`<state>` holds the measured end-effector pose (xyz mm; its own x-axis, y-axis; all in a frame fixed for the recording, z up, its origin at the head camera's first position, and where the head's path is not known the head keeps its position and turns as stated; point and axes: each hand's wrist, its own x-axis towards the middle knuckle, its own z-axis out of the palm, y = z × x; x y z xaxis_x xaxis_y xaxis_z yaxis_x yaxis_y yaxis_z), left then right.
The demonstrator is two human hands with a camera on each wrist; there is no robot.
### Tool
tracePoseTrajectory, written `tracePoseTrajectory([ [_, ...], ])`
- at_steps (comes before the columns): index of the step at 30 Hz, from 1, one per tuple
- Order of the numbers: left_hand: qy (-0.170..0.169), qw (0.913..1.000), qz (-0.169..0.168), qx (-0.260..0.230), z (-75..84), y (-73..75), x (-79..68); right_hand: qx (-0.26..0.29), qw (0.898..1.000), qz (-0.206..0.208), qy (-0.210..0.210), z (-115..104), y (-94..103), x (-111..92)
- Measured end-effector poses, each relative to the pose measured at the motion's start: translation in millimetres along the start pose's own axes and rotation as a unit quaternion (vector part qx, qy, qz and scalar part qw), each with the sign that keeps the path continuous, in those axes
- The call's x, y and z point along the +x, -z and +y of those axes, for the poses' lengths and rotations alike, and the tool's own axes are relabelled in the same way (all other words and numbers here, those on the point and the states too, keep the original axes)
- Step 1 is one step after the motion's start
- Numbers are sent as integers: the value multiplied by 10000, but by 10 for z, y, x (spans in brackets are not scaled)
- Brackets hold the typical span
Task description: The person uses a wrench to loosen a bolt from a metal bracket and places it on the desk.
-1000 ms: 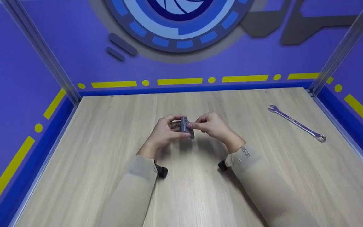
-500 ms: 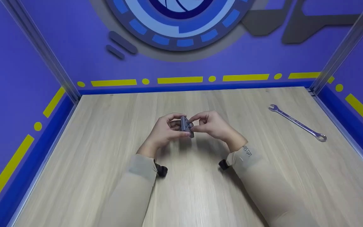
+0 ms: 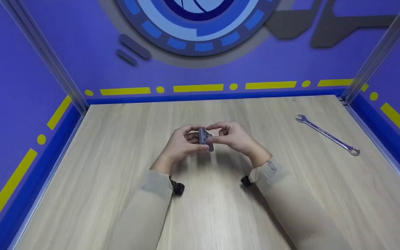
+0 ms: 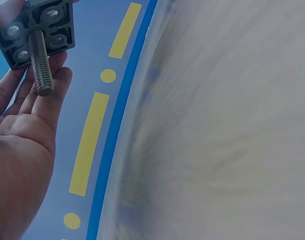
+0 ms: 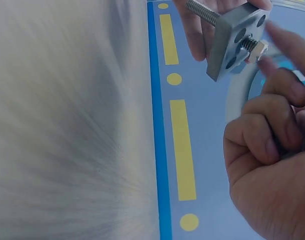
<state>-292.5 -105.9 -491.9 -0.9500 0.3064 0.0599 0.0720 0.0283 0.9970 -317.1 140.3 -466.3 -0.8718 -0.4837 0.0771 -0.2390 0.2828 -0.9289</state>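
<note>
My left hand [image 3: 179, 146] holds a small square grey plate [image 3: 201, 136] by its edges, raised over the tabletop. Screw holes lie near the plate's corners. A threaded bolt [image 4: 41, 65] passes through its middle, the long shank pointing back toward the left palm. On the opposite face, in the right wrist view, the bolt's hex end [image 5: 257, 51] stands out from the plate with some thread showing. My right hand [image 3: 236, 140] has its thumb at that hex end. Its index fingertip is spread above, near the plate's upper corner, blurred, while the other fingers curl into the palm.
A combination wrench [image 3: 328, 135] lies at the right of the wooden tabletop [image 3: 127, 139]. Blue panels [image 3: 200, 78] with yellow markings enclose the back and sides. Black wrist cameras [image 3: 178, 188] hang at both cuffs.
My right thumb and index finger have shifted around the bolt's hex end, the index moving away and up toward the plate's top. The left hand stays nearly still with the plate.
</note>
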Motion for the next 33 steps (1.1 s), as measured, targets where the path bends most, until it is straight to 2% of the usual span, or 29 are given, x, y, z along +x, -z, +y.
tracePoseTrajectory([
  [5,-93,9999,-69,37,18,-3,9,-235,9980,488,-312,-9,-71,11],
  [8,-133,9999,-92,7,30,-6,10,-470,9966,571,-363,-23,-94,10],
  [11,-142,9999,-92,17,43,-11,12,-502,9967,536,-358,-45,-87,-1],
  [19,-88,9997,17,248,79,-24,15,-98,9994,330,-100,-42,-22,-8],
  [29,-11,9999,17,146,105,-16,47,-138,9994,-32,302,-67,50,1],
  [33,61,9995,-51,290,89,-23,48,-59,10000,-7,74,-10,62,-50],
])
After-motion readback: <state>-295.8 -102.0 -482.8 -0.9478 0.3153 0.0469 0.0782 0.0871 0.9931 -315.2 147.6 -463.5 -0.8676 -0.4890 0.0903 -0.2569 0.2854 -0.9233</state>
